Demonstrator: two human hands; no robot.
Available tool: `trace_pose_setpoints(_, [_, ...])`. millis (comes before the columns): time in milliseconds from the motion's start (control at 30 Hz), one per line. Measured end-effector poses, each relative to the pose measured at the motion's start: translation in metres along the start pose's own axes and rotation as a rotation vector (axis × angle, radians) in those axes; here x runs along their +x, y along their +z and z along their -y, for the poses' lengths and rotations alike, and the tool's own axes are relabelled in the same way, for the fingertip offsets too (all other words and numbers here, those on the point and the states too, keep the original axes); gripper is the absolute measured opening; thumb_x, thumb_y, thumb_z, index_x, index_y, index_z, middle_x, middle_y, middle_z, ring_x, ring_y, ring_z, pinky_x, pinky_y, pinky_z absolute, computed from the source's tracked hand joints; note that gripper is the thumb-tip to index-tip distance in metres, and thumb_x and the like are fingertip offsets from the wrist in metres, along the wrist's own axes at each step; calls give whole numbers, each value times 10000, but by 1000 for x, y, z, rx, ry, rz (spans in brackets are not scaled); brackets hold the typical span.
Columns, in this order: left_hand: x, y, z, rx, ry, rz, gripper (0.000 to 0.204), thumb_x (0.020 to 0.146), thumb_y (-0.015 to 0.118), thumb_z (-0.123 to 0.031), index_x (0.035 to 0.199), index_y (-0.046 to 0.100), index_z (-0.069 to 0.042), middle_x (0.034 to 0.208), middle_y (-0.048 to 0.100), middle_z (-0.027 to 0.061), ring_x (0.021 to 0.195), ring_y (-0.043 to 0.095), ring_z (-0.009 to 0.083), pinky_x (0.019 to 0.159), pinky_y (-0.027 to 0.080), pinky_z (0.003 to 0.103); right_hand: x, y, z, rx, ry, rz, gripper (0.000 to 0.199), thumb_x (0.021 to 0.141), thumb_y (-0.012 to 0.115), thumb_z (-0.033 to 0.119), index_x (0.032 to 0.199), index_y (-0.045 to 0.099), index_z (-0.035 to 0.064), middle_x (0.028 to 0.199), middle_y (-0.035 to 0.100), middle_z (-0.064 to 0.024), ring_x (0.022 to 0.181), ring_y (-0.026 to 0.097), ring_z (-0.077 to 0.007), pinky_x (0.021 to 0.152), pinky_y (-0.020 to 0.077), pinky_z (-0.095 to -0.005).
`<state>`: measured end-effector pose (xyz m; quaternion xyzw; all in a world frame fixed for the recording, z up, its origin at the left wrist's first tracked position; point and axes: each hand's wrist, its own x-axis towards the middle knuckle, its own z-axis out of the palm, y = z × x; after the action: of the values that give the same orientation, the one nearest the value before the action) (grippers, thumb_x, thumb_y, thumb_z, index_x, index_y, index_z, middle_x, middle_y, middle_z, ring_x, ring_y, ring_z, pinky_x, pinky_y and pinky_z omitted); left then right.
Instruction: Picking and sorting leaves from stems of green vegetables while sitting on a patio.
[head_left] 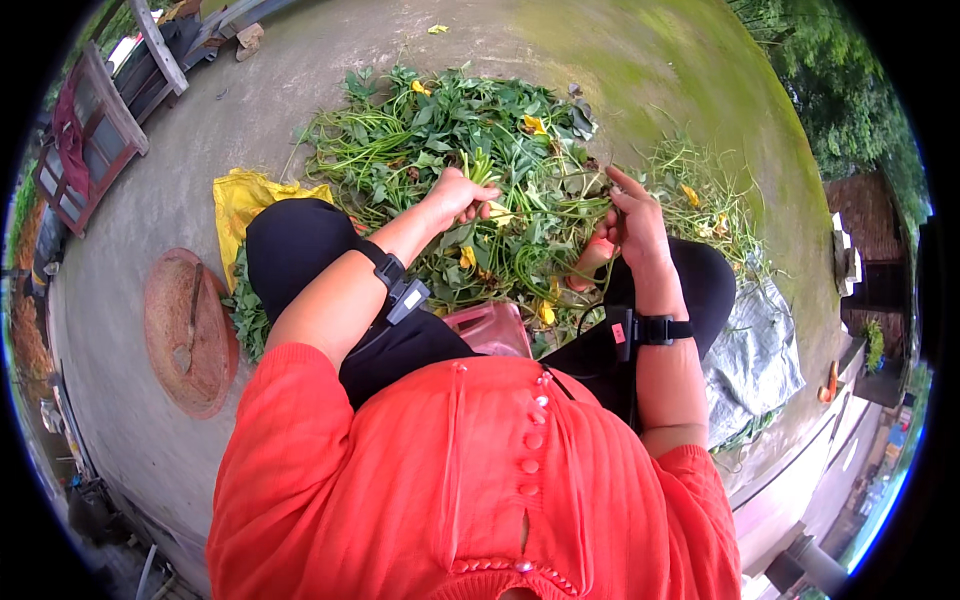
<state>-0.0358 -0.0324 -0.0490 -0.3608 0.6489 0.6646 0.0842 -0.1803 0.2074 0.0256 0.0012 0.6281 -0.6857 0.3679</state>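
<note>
My left hand (462, 197) is closed round a small bunch of pale green stems (480, 166), whose ends stick up past the fingers. To its right, my right hand (637, 222) has the index finger stretched out, while the other fingers bend in on a thin green vine stem (560, 209). That stem runs across between the two hands. Beneath and beyond both spreads a large heap of leafy green vines (440, 125) with yellow blossoms (534, 125) among them. Some fingers of the right hand are hidden.
A yellow sack (240, 200) lies by my left knee, with a round reddish basket (180, 340) farther left. Between my legs shows a pink plastic stool or tub (490, 328). Thinner stems (700, 185) lie at the right, and a silvery sheet (755, 350) beside my right leg.
</note>
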Motion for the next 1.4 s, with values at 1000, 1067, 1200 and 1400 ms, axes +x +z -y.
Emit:
trace_pose_setpoints(1000, [-26,51,-31,-390,-22,198,178,847,654,-135,961,632,0,544,465,-10,425,371,112,418,311,275,21,18,-49,-431,-217,86,499,777,703,163,1189,499,-31,687,619,-51,550,541,-118,509,433,-239])
trace_pose_setpoints(1067, [-16,38,-25,-477,-85,157,197,853,639,-138,995,624,-2,579,491,-1,449,391,136,462,344,308,10,25,-37,-622,-116,169,452,768,718,186,1128,552,-32,689,618,-47,551,544,-120,500,436,-242])
trace_pose_setpoints(1200, [-16,33,-23,-598,-143,162,198,862,605,-109,1035,615,-14,625,522,15,492,428,148,511,381,314,0,25,-48,-789,82,331,318,764,738,234,944,648,-12,720,622,-49,576,561,-119,481,455,-263])
trace_pose_setpoints(1400, [-6,27,-16,-655,-219,425,234,899,567,-196,1077,559,-46,563,406,-33,470,356,111,513,318,286,3,37,-57,-594,209,488,189,818,681,161,911,620,9,674,589,-29,541,549,-105,483,438,-227])
